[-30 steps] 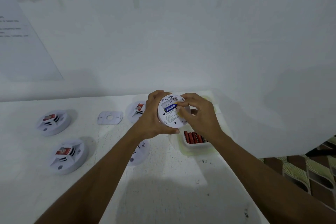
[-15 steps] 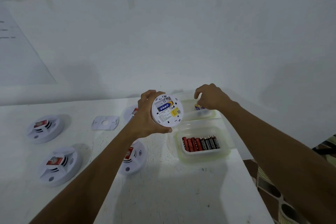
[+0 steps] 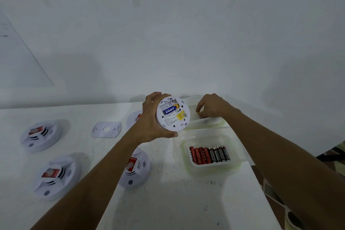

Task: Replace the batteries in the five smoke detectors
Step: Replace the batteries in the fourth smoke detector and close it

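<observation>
I judge the slip risk lies with my right hand (image 3: 212, 106): its fingertips only pinch a small yellow-tipped battery (image 3: 199, 113) over the far clear plastic tub (image 3: 211, 123), so it could drop. My left hand (image 3: 149, 123) clasps the round white plastic smoke detector (image 3: 172, 114) above the table (image 3: 168, 201), one slot empty. Red and black batteries (image 3: 209, 155) lie in the near tub (image 3: 209, 171).

Batteries (image 3: 210, 155) lie in tray (image 3: 211, 169) (right of detectors (image 3: 134, 171)).
</observation>
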### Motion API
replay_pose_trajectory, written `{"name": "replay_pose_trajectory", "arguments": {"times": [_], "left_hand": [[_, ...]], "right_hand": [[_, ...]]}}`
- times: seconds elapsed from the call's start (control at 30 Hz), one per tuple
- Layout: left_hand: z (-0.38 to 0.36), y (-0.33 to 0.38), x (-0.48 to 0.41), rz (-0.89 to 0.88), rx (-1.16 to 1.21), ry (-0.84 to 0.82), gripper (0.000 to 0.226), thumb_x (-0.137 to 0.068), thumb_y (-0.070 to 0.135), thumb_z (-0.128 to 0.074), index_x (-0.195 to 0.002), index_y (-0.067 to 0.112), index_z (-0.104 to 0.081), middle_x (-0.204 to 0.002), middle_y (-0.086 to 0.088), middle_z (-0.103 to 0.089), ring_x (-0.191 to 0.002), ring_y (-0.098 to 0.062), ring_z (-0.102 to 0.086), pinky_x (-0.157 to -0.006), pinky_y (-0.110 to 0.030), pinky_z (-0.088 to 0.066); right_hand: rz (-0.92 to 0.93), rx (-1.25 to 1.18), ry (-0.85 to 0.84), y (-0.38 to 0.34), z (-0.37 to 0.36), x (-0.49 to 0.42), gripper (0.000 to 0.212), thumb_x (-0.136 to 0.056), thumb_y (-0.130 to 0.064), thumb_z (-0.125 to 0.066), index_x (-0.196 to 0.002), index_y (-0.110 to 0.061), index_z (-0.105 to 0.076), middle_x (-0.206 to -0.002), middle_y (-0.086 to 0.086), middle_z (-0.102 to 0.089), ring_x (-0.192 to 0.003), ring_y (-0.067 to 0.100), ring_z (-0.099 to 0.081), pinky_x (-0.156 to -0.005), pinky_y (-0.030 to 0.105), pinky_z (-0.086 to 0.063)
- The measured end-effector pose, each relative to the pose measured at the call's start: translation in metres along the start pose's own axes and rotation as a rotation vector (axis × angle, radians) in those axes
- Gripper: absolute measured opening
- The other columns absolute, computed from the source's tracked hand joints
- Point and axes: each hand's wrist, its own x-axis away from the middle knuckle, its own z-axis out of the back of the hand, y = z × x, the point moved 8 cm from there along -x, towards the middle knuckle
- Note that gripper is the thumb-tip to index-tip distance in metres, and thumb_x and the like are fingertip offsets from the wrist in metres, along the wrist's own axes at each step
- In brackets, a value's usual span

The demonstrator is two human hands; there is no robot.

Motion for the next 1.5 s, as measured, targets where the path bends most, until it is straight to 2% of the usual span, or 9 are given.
{"name": "replay_pose_trajectory", "arguments": {"times": [0.1, 0.23, 0.5, 0.67, 0.8, 1.0, 1.1, 1.23, 1.5], "left_hand": [[-0.001, -0.001, 0.000, 0.004, 0.003, -0.006, 0.101, -0.039, 0.059, -0.082, -0.126, 0.049, -0.033, -0.143, 0.002, -0.027, -0.135, -0.017, -0.028, -0.114, -0.047, -0.033], [-0.001, 0.000, 0.001, 0.014, -0.002, -0.011, 0.100, -0.039, 0.056, -0.085, -0.124, 0.048, -0.033, -0.143, 0.002, -0.027, -0.135, -0.018, -0.029, -0.114, -0.046, -0.033], [-0.008, 0.007, 0.007, -0.003, -0.033, -0.014, 0.096, -0.039, 0.062, -0.080, -0.122, 0.054, -0.032, -0.140, 0.002, -0.030, -0.133, -0.019, -0.031, -0.112, -0.043, -0.035], [-0.014, 0.015, 0.014, -0.039, -0.068, -0.011, 0.096, -0.043, 0.058, -0.084, -0.123, 0.055, -0.030, -0.135, 0.006, -0.030, -0.134, -0.021, -0.030, -0.114, -0.045, -0.031], [-0.011, 0.023, 0.023, -0.060, -0.077, -0.015, 0.095, -0.044, 0.058, -0.084, -0.123, 0.048, -0.033, -0.135, 0.008, -0.030, -0.135, -0.022, -0.029, -0.114, -0.048, -0.030], [-0.007, 0.032, 0.033, -0.079, -0.121, 0.010, 0.085, -0.047, 0.066, -0.075, -0.120, 0.048, -0.034, -0.131, 0.011, -0.033, -0.133, -0.025, -0.035, -0.112, -0.052, -0.032], [-0.004, 0.034, 0.040, -0.068, -0.120, 0.025, 0.091, -0.045, 0.061, -0.081, -0.121, 0.054, -0.031, -0.134, 0.007, -0.033, -0.134, -0.024, -0.032, -0.111, -0.051, -0.035], [-0.002, 0.029, 0.048, -0.034, -0.101, 0.048, 0.089, -0.045, 0.068, -0.072, -0.122, 0.051, -0.031, -0.143, 0.000, -0.030, -0.136, -0.021, -0.029, -0.115, -0.046, -0.031], [0.004, 0.034, 0.057, -0.049, -0.126, 0.072, 0.095, -0.041, 0.068, -0.075, -0.123, 0.059, -0.027, -0.146, -0.005, -0.027, -0.133, -0.015, -0.028, -0.109, -0.028, -0.030]], "right_hand": [[0.035, -0.085, 0.003, -0.001, 0.001, 0.002, 0.017, -0.075, -0.012, -0.077, -0.079, -0.028, -0.071, -0.074, -0.005, -0.071, -0.074, 0.014, -0.068, -0.067, 0.024, -0.052], [0.093, -0.258, 0.077, -0.005, 0.010, 0.013, 0.020, -0.077, -0.009, -0.078, -0.087, -0.025, -0.069, -0.081, 0.000, -0.073, -0.074, 0.013, -0.067, -0.064, 0.023, -0.048], [0.287, -0.942, 0.390, -0.051, 0.054, 0.083, 0.016, -0.081, -0.002, -0.076, -0.093, -0.011, -0.067, -0.092, 0.008, -0.073, -0.073, 0.018, -0.065, -0.065, 0.025, -0.050], [0.323, -0.969, 0.326, -0.077, 0.038, 0.101, 0.017, -0.082, 0.002, -0.075, -0.093, -0.003, -0.064, -0.093, 0.009, -0.075, -0.080, 0.033, -0.071, -0.068, 0.038, -0.060], [0.306, -0.946, 0.284, -0.086, 0.028, 0.112, 0.014, -0.082, -0.001, -0.074, -0.092, -0.005, -0.066, -0.092, 0.006, -0.075, -0.081, 0.028, -0.074, -0.074, 0.053, -0.060], [0.324, -0.873, 0.307, -0.097, 0.022, 0.127, 0.011, -0.084, -0.015, -0.076, -0.094, -0.013, -0.072, -0.089, 0.002, -0.076, -0.082, 0.018, -0.073, -0.073, 0.039, -0.061], [0.276, -0.674, 0.416, -0.097, 0.027, 0.131, 0.039, -0.073, -0.033, -0.085, -0.107, -0.027, -0.067, -0.106, -0.011, -0.068, -0.093, 0.008, -0.061, -0.073, 0.018, -0.048], [0.169, -0.799, 0.278, -0.093, 0.020, 0.129, 0.070, -0.068, -0.041, -0.087, -0.128, -0.033, -0.053, -0.119, -0.008, -0.062, -0.105, 0.010, -0.061, -0.085, 0.032, -0.057], [0.137, -0.794, 0.262, -0.107, 0.009, 0.133, 0.064, -0.066, -0.037, -0.089, -0.122, -0.029, -0.057, -0.106, -0.013, -0.062, -0.091, 0.005, -0.062, -0.077, 0.027, -0.058]]}}
